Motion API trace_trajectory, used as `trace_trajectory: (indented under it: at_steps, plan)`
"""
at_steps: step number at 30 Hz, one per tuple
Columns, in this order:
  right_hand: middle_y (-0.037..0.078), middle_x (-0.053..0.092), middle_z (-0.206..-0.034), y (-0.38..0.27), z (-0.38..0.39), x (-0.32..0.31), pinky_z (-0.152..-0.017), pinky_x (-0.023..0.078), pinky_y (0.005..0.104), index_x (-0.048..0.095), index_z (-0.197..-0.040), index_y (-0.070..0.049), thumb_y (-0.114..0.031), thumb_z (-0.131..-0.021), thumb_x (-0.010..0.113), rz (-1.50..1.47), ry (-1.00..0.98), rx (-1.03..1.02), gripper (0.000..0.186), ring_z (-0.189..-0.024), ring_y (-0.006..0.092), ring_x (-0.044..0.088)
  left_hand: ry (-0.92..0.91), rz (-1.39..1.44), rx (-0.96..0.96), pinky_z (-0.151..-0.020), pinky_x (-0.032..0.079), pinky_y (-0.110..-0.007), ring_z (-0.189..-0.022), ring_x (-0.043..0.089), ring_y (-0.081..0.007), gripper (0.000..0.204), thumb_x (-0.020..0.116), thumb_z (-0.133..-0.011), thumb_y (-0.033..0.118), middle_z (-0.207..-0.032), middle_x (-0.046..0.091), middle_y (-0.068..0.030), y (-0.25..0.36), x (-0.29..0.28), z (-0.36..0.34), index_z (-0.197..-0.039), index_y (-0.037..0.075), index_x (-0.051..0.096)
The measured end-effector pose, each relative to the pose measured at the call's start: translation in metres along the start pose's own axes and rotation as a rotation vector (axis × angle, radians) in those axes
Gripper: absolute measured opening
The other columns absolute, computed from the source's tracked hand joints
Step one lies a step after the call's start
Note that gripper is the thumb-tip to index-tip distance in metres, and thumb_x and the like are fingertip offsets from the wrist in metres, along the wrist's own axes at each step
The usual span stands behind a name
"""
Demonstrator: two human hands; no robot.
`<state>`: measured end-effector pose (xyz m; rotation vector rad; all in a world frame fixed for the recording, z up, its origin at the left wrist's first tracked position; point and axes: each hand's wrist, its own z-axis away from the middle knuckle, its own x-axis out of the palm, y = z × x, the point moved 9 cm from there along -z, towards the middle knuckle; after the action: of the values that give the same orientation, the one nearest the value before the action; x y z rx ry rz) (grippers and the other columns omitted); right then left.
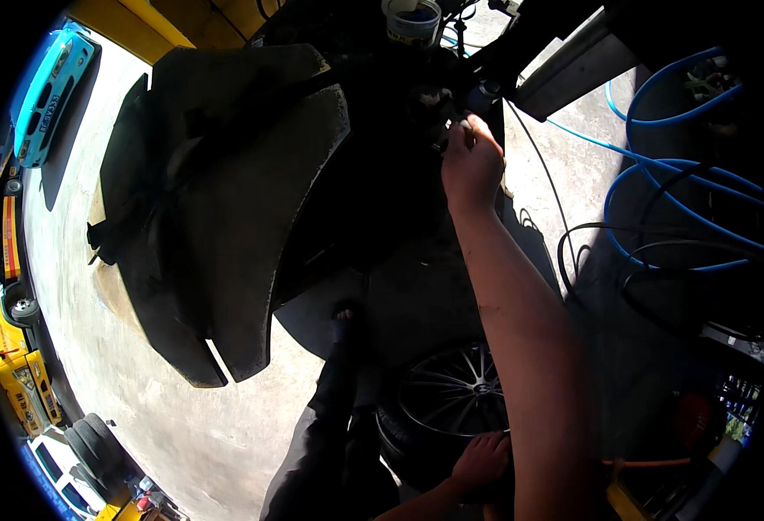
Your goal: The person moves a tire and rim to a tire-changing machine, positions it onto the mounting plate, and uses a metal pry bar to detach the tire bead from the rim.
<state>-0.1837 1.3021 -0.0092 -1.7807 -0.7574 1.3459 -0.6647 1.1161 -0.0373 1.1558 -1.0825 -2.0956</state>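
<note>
My right hand [471, 161] is stretched far forward, its fingers pinched around a small, pale piece that I cannot make out. Deep shadow surrounds the fingertips, beside a whitish lump [434, 97] and a small can-like thing [488, 89]. A car wheel [451, 395] with a dark, many-spoked rim lies near my legs, partly covered by my right forearm. My left hand [480, 460] is at the near edge of that wheel, fingers curled over the tyre; the right forearm hides part of them.
A large dark panelled piece [217, 217] with slots stands on the left. A pale tub [412, 22] sits at the top. Blue hoses [660, 165] and black cables [573, 239] loop on the right. A turquoise car [56, 95], yellow vehicles [17, 373] and stacked tyres [95, 447] line the far left.
</note>
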Motion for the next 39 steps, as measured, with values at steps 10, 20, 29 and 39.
trace_trajectory:
  at_steps: [10, 20, 29, 39]
  plan:
    - [0.013, 0.074, -0.112, 0.021, -0.049, 0.083, -0.094, 0.052, 0.0390, 0.070, -0.121, -0.007, -0.031, -0.097, 0.062, 0.364, -0.193, -0.031, 0.035, -0.108, 0.0300, 0.070, 0.056, 0.313, -0.034, -0.108, 0.044, -0.047, -0.123, 0.057, -0.0323, 0.045, 0.064, -0.092, 0.024, -0.132, 0.056, -0.0192, -0.013, -0.032, -0.004, -0.130, 0.002, 0.054]
    - [0.000, 0.064, -0.074, 0.086, 0.161, 0.029, -0.065, 0.043, 0.0239, 0.070, -0.102, -0.001, -0.022, -0.101, 0.066, -0.008, -0.215, 0.501, 0.021, -0.068, 0.0051, 0.053, -0.033, 0.345, 0.077, -0.111, 0.040, -0.052, -0.131, 0.051, -0.0318, 0.045, 0.057, -0.095, 0.028, -0.134, 0.057, -0.0189, -0.014, -0.035, -0.003, -0.131, 0.001, 0.055]
    - [0.000, 0.057, -0.063, 0.083, 0.211, 0.032, -0.053, 0.039, 0.0236, 0.068, -0.100, -0.002, -0.009, -0.094, 0.071, 0.083, -0.407, 0.289, 0.009, -0.054, 0.0060, 0.050, -0.045, 0.362, 0.071, -0.111, 0.039, -0.052, -0.132, 0.051, -0.0327, 0.045, 0.056, -0.095, 0.028, -0.135, 0.056, -0.0193, -0.015, -0.037, -0.006, -0.131, 0.001, 0.055]
    - [0.005, 0.059, -0.063, 0.062, 0.196, 0.053, -0.052, 0.044, 0.0290, 0.066, -0.105, -0.005, -0.010, -0.087, 0.078, 0.161, -0.425, 0.145, 0.022, -0.053, 0.0152, 0.058, -0.069, 0.366, 0.075, -0.112, 0.038, -0.053, -0.132, 0.050, -0.0337, 0.046, 0.056, -0.095, 0.029, -0.136, 0.056, -0.0198, -0.013, -0.036, -0.001, -0.131, 0.000, 0.055]
